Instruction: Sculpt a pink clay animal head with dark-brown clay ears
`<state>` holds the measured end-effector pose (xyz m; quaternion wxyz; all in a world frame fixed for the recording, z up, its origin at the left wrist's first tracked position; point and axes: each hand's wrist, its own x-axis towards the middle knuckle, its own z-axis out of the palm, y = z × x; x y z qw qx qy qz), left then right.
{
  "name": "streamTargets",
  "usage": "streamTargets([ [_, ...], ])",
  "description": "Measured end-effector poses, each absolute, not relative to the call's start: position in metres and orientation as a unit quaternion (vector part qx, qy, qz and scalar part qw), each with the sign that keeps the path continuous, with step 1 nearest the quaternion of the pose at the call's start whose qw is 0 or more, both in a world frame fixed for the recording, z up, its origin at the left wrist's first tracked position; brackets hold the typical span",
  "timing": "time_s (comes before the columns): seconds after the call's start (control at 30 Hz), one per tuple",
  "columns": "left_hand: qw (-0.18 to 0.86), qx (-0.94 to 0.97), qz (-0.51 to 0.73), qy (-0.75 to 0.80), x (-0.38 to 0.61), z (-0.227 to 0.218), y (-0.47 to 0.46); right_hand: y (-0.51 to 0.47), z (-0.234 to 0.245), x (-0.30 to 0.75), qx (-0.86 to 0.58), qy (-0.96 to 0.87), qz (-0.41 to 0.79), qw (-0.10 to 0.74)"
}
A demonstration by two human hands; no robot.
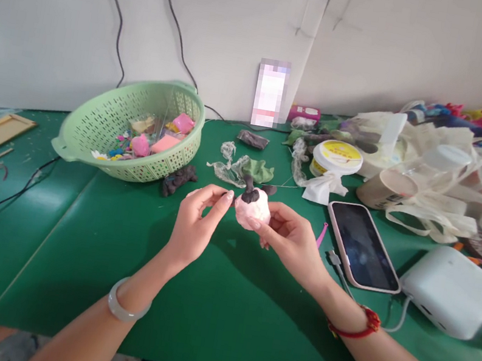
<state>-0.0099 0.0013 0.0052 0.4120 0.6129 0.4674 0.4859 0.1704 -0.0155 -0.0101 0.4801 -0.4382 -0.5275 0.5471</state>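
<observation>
Above the green table, my right hand grips a pale pink-white lump of modelling clay between thumb and fingers. A dark grey clay piece with an upright stem sits on top of the lump. At the lump's left side, my left hand is closed in a pinch, its thumb tip next to the lump. A small dark bit shows at those fingertips, mostly hidden by them. Just behind the lump lie a green clay scrap and clear crumpled wrap.
A green basket with colourful clay pieces stands at left, dark clay beside it. A lit phone leans on the wall. At right are a tub, a dark-screened phone, a white power block and plastic bags.
</observation>
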Motion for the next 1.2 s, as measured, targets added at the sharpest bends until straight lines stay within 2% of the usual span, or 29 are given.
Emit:
streamTargets([
  [0.47, 0.242, 0.747, 0.449, 0.427, -0.0179, 0.0126, 0.0018, -0.0166, -0.0108, 0.1678, -0.449, -0.525, 0.543, 0.478],
  [1.2, 0.200, 0.738, 0.459, 0.452, -0.0121, 0.0081, -0.0004, -0.0183, -0.0105, 0.1671, -0.452, -0.510, 0.556, 0.476],
])
